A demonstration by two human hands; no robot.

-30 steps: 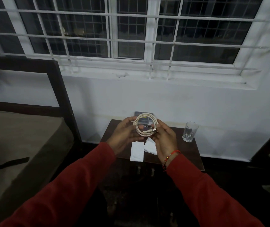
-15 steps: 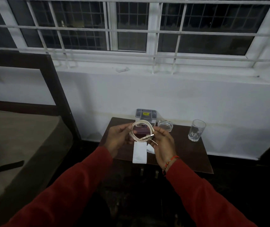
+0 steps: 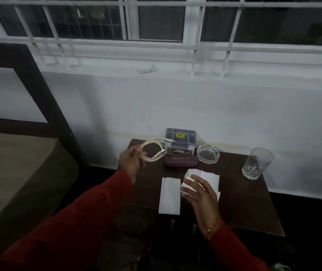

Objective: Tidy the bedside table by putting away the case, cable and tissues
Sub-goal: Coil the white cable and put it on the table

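My left hand [image 3: 131, 160] holds the coiled white cable [image 3: 152, 151] above the left edge of the dark bedside table [image 3: 254, 208]. My right hand [image 3: 199, 190] hovers with spread fingers over a white tissue [image 3: 208, 176]; whether it touches the tissue I cannot tell. A second folded tissue [image 3: 169, 195] lies flat to its left near the table's front edge. A dark maroon case [image 3: 181, 160] lies at the back of the table. Behind it stands a grey plastic organiser box [image 3: 180, 138] with a yellow label.
A glass ashtray [image 3: 208, 154] sits right of the case. A drinking glass [image 3: 257, 163] stands at the table's back right. A bed with a dark wooden headboard [image 3: 44, 90] is at the left. The white wall and barred window are behind the table.
My right hand let go of the coiled cable and dropped over the tissue. My left hand now holds the coil alone, shifted left. The camera has moved closer and tilted down.
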